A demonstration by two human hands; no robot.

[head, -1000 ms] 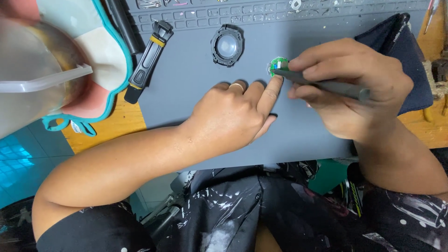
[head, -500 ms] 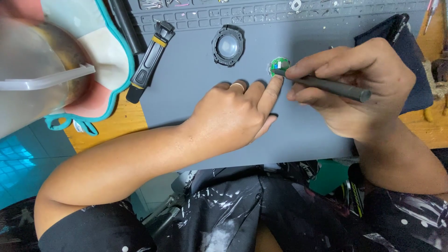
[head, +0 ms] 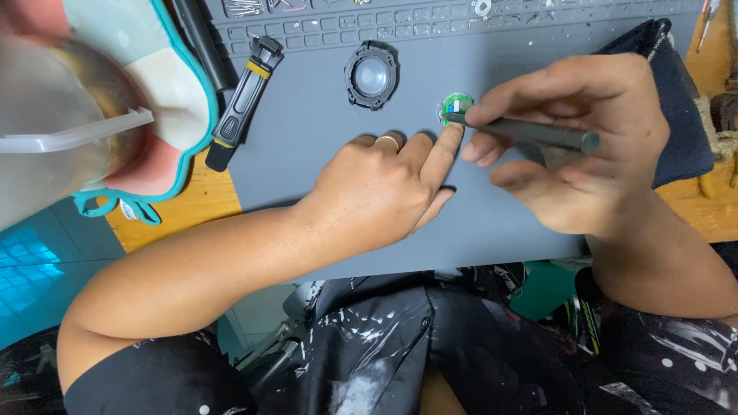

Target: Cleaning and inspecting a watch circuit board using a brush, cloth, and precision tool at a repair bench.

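A small round green circuit board (head: 455, 104) lies on the grey work mat (head: 307, 131). My left hand (head: 384, 188) rests on the mat, its index fingertip pressing the board's lower edge; a ring sits on one finger. My right hand (head: 576, 146) grips a grey pen-shaped screwdriver (head: 530, 132), whose tip touches the board. A round black part with a clear lens (head: 372, 75) lies to the left of the board.
A black and yellow utility knife (head: 244, 100) lies at the mat's left edge. A teal-edged cloth (head: 154, 84) and a clear plastic container (head: 54, 123) are at far left. A dark cloth (head: 676, 107) lies at right. The mat's top has small compartments (head: 369, 27).
My right hand has shifted slightly, keeping the screwdriver tip on the green board. My left hand stays where it was.
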